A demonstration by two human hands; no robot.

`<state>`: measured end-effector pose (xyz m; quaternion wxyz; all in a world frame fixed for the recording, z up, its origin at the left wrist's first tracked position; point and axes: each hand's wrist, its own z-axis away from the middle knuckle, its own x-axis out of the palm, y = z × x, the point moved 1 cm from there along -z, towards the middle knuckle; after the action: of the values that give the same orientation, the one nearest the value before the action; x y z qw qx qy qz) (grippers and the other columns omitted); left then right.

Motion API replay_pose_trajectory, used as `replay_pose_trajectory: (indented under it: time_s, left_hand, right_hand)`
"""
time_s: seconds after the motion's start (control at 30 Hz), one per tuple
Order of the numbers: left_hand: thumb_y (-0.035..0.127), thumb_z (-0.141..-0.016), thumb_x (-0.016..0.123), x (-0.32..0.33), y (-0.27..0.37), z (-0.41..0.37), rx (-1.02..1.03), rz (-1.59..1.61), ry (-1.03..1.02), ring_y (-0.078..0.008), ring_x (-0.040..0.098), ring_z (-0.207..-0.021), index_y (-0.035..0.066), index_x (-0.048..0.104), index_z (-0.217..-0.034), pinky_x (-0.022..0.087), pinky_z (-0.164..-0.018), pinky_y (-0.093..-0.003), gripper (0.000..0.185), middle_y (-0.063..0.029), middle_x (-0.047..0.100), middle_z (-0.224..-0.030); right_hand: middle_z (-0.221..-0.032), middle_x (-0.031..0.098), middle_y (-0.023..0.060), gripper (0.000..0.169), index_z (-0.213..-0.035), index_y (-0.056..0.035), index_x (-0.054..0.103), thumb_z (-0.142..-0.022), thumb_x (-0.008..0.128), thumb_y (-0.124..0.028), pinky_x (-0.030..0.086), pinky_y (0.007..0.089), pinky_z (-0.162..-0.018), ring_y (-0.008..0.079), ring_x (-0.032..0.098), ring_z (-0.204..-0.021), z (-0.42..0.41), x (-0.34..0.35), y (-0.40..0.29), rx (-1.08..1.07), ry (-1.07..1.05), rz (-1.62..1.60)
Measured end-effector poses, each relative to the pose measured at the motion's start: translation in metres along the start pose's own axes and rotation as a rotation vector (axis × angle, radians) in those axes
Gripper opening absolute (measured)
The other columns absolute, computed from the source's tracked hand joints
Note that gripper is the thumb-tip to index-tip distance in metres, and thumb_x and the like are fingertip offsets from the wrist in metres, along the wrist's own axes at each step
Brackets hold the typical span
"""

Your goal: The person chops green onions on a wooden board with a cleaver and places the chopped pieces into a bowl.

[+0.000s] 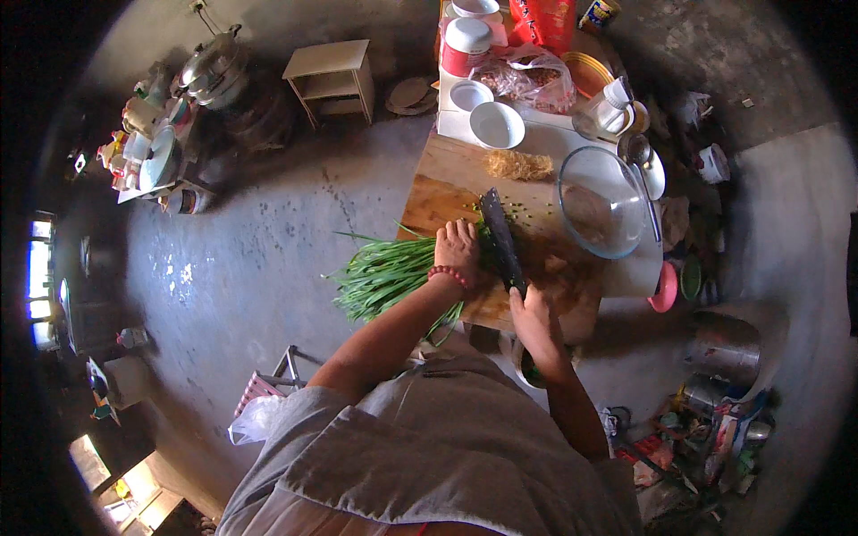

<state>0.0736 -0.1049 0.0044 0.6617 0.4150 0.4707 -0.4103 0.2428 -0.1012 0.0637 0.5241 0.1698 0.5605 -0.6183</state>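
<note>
My left hand (457,244) presses down on a thick bunch of garlic chives (385,268), whose long leaves hang off the left edge of a wooden cutting board (436,194). In my right hand (533,311) is the handle of a cleaver with a dark blade (501,234). The blade lies close beside my left fingers, at the cut end of the bunch. Small green chopped pieces (516,206) are scattered on the board past the blade. A tan fibrous scrubber (519,165) rests at the board's far side. The blade hides part of the cut end.
Right of the board stands a large clear glass bowl (600,201), with a ladle (643,167) beyond it. White bowls (497,125), a plastic bag of nuts or beans (529,80) and a lidded jar (466,45) crowd the table's far end. A folding stool (268,385) is at my left.
</note>
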Motion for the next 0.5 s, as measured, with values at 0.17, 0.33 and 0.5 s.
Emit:
replay_pose_trajectory:
  time_s: [0.17,0.33,0.5]
  left_hand:
    - [0.061,-0.06,0.073,-0.003,0.001,-0.001,-0.017,-0.032,-0.027,-0.0251,0.044,-0.113,0.003,0.047,-0.121,0.035,-0.094,-0.0372,0.087,-0.0104,0.049,-0.116]
    - [0.06,-0.064,0.07,-0.009,0.003,-0.001,0.002,0.033,-0.054,-0.027,0.046,-0.111,0.001,0.046,-0.118,0.036,-0.094,-0.0396,0.083,-0.0132,0.049,-0.115]
    - [0.056,-0.066,0.07,-0.009,0.001,-0.005,-0.018,0.069,-0.034,-0.0271,0.047,-0.109,0.002,0.047,-0.114,0.037,-0.091,-0.0395,0.076,-0.0127,0.05,-0.113]
  right_hand:
    - [-0.085,0.062,0.0282,0.032,-0.094,0.0034,0.059,-0.091,0.051,-0.028,0.047,0.0511,-0.071,0.045,0.06,-0.082,0.016,-0.023,-0.011,0.084,-0.124,0.076]
    - [-0.086,0.062,0.0285,0.03,-0.096,0.003,0.058,-0.091,0.051,-0.026,0.047,0.0512,-0.073,0.0464,0.06,-0.084,0.01,-0.02,-0.005,0.08,-0.162,0.094]
    - [-0.087,0.062,0.0286,0.028,-0.098,0.0024,0.058,-0.091,0.051,-0.023,0.049,0.0501,-0.074,0.0469,0.06,-0.087,-0.051,0.024,-0.014,0.023,-0.119,0.079]
